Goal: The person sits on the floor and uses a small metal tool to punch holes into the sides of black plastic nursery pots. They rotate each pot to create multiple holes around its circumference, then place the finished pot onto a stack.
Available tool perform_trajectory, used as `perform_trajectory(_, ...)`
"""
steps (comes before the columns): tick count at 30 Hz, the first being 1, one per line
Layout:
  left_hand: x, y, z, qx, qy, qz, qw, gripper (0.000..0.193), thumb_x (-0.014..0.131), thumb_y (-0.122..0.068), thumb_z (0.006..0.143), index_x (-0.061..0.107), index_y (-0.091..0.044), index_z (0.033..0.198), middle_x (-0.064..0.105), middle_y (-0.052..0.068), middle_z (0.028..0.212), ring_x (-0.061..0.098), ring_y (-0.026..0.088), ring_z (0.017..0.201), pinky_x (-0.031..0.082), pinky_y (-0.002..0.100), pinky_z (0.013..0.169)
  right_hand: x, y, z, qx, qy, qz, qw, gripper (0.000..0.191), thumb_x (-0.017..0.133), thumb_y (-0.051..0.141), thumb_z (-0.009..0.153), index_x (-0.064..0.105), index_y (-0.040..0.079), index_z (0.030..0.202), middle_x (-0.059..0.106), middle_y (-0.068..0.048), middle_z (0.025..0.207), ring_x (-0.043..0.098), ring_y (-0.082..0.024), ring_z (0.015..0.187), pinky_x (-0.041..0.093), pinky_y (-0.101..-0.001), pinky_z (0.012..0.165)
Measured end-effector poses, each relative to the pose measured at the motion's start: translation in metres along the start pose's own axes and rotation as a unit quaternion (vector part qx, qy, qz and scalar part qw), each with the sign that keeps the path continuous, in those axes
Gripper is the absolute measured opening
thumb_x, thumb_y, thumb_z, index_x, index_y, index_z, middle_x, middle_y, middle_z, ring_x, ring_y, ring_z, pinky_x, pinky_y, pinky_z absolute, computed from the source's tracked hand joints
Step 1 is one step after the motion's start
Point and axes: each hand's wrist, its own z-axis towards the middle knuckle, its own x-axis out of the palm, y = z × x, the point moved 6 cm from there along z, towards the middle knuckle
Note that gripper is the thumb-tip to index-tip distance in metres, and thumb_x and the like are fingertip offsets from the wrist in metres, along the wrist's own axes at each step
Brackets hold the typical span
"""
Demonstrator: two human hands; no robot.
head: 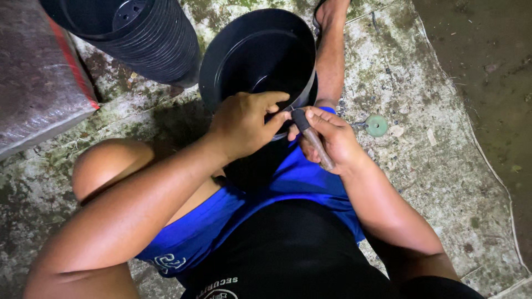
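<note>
Two hands meet at the near rim of one black plastic pot [249, 61], which lies tilted across the seated person's lap with its mouth facing up and away. Furthest left of the fingers, well apart from them, sits a grey sack with a red edge [39, 77], and just right of it a stack of nested black pots [149, 39]; neither is touched.

The left hand [244, 124] clamps the pot's rim: its fingers [271, 99] are curled together over the lip and the thumb presses from the near side, so the rim is pinched between them. Immediately right of that thumb, almost touching it, the dark tip of a small tool with a brown wooden handle [313, 141] bears on the same stretch of rim. The right hand [332, 138] wraps this handle, fingers closed together around it, the handle running back along the palm.

The risk I judge greatest lies in that closeness: the tip works right beside the left thumb, and thin, slick plastic could let it skid off into the skin. The pot rests only on bare thigh and blue shorts [299, 180], so a hard push might roll it or drive the tip through towards the leg beneath. Too much force could also split the rim.

Right of the fingers, a small green disc [377, 125] lies on the stained concrete floor [421, 66].
</note>
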Motion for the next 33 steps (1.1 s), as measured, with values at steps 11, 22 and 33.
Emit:
perform_trajectory(11, -0.004, -0.005, 0.001, 0.020, 0.001, -0.021, 1.000, 0.023, 0.071, -0.027, 0.093, 0.078, -0.011, 0.107, 0.076, 0.014, 0.095, 0.075, 0.033, 0.083, 0.059, 0.043, 0.072, 0.003, 0.012, -0.005, -0.121, -0.079, -0.299, 0.943, 0.021, 0.062, 0.005, 0.102, 0.058, 0.001, 0.122, 0.071, -0.010, 0.098, 0.056, -0.009, 0.061, 0.042, -0.0215, 0.049)
perform_trajectory(22, -0.031, -0.010, 0.016, 0.071, 0.044, 0.081, 0.993, 0.018, 0.066, -0.025, 0.093, 0.078, -0.014, 0.101, 0.078, 0.004, 0.095, 0.070, 0.026, 0.096, 0.034, 0.054, 0.093, -0.015, 0.067, -0.030, -0.308, -0.143, -0.336, 0.878, 0.033, 0.055, 0.009, 0.112, 0.046, 0.004, 0.143, 0.059, 0.000, 0.097, 0.053, -0.007, 0.074, 0.044, -0.0219, 0.067)
perform_trajectory(33, -0.061, 0.013, 0.042, 0.072, 0.001, 0.034, 0.997, 0.032, 0.075, -0.022, 0.098, 0.055, -0.013, 0.122, 0.073, 0.010, 0.100, 0.070, 0.031, 0.103, 0.041, 0.046, 0.100, -0.018, 0.092, 0.007, -0.263, -0.136, -0.416, 0.860, 0.047, 0.062, 0.008, 0.109, 0.048, 0.005, 0.154, 0.053, 0.007, 0.078, 0.046, -0.003, 0.063, 0.036, -0.0218, 0.057)
